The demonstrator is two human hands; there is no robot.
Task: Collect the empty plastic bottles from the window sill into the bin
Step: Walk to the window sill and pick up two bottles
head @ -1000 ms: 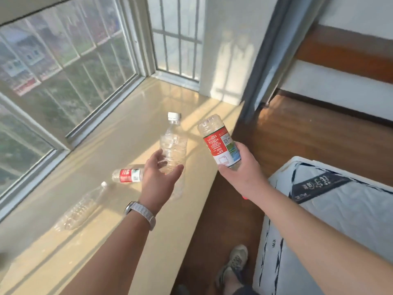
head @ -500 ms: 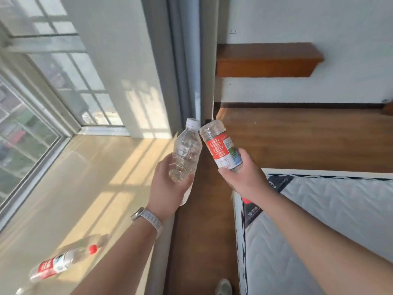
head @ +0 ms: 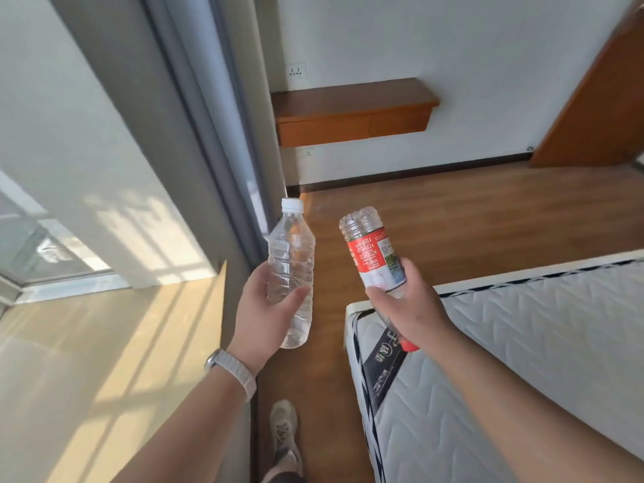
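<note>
My left hand (head: pixel 259 310) grips a clear label-free bottle (head: pixel 292 259) with a white cap, held upright over the wooden floor just past the window sill's (head: pixel 104 360) edge. My right hand (head: pixel 409 313) holds a bottle with a red and white label (head: pixel 371 252) upside down, its base pointing up and its red cap poking out below my palm. Both bottles look empty. No bin is in view, and the bottles left on the sill are out of frame.
A bare quilted mattress (head: pixel 522 360) fills the lower right. Wooden floor (head: pixel 453 217) runs between sill and mattress toward a wall-mounted wooden shelf (head: pixel 353 113). A grey curtain (head: pixel 216 134) hangs at the sill's end. A wooden door (head: pixel 599 99) stands at the right. My shoe (head: pixel 284 434) shows below.
My left hand closed on the clear bottle and lifted it off the sill. My view swung right, away from the window toward the room; the two lying bottles dropped out of sight.
</note>
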